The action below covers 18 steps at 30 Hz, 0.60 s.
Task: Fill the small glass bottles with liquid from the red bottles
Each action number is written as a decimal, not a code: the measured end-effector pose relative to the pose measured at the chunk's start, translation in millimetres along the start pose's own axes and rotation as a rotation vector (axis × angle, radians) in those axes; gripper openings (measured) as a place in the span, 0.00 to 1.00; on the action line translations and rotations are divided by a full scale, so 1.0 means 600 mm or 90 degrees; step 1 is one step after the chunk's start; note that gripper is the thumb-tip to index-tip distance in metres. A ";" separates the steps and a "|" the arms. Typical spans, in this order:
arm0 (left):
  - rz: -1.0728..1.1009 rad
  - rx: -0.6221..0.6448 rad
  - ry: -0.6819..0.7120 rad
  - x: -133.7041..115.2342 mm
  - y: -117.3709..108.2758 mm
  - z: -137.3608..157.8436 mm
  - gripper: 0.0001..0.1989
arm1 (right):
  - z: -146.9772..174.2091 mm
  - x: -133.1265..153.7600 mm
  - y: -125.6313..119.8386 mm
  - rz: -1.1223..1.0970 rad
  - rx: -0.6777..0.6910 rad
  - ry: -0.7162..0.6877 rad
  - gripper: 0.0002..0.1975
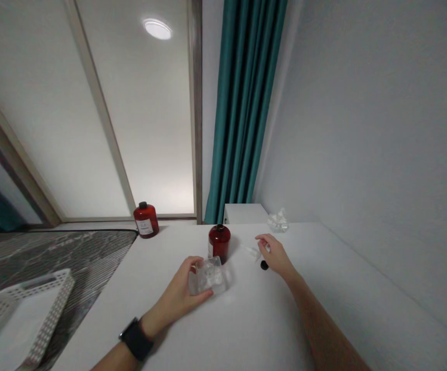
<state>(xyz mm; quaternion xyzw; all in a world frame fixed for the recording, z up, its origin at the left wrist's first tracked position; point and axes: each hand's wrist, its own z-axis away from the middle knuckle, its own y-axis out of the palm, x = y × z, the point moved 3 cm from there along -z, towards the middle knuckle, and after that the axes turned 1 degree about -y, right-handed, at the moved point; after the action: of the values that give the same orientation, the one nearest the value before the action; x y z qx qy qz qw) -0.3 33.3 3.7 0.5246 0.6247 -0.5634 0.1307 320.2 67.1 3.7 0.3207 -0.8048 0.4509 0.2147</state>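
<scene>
My left hand (185,288) is closed round a clear, see-through container (210,275), with fingers and thumb on its sides. Just behind the container stands an uncapped dark red bottle (219,239) with a pale label, its lower part partly covered. My right hand (274,255) is low over the table with loosely bent fingers apart, and I see nothing held in it. Beside its fingers lies a small clear-white piece (251,251) whose kind I cannot make out. A round black cap (264,265) rests by the edge of that hand.
Another dark red bottle (146,221), with a black cap on, stands at the table's back left. Crumpled clear plastic (278,221) lies at the back right. Behind the white table (227,335) is a white cabinet (246,213). A white basket (49,319) sits lower left.
</scene>
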 end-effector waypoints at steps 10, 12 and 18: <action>-0.032 -0.004 0.040 0.006 0.008 -0.001 0.29 | 0.009 -0.020 0.011 0.064 0.060 0.026 0.09; -0.035 0.001 0.044 0.006 0.008 -0.001 0.29 | 0.010 -0.026 0.007 0.080 0.072 0.035 0.08; -0.038 0.044 0.049 0.002 0.009 0.002 0.28 | 0.018 -0.023 0.011 0.104 0.094 0.026 0.12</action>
<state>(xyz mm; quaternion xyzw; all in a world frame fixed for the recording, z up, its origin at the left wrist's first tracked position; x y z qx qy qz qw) 3.2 31.8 -0.8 0.5312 0.6248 -0.5677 0.0719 324.5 64.8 -14.5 0.2599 -0.7883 0.5315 0.1690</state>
